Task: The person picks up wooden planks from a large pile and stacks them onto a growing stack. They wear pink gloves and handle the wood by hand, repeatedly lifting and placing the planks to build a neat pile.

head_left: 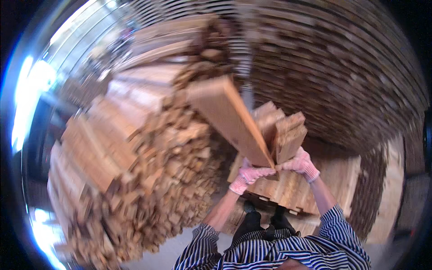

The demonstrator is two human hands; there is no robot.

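Note:
A wide wooden plank (227, 119) rises at a tilt toward the upper left. Around its near end my left hand (249, 175), in a pink knitted glove, is closed. Another few wooden planks (290, 135) stand close together on the right, their near ends in my right hand (300, 163), gloved the same way and closed. Both hands are almost touching at the planks' lower ends. Under them lies a low stack of planks (335, 177), laid side by side. My fingertips are partly hidden, and motion blurs the upper ends of the planks.
On the left a big heap of planks (157, 180) shows its many cut ends, with longer boards (96, 148) along its far side. A tall wall of stacked boards (333, 67) curves across the back and right. Grey floor (180, 245) shows near my feet.

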